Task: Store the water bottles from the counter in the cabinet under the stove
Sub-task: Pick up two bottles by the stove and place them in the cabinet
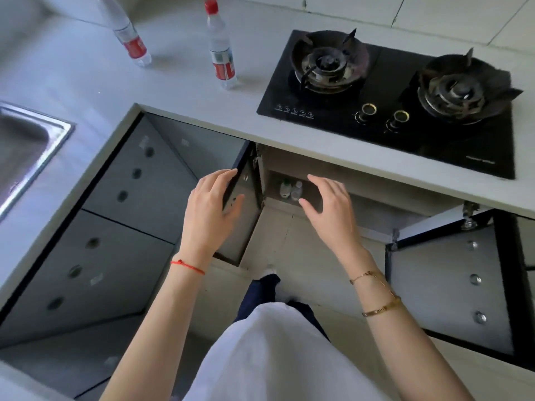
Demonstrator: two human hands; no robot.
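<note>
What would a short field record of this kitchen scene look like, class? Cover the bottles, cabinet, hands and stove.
bottles on counter: two, upright, a left bottle and a right bottle with a red cap
cabinet: open under the stove, left door and right door swung out
inside cabinet: two small bottles already there
left hand: on the left door's edge
right hand: empty, open, in front of the opening
stove: two burners, bare
</note>
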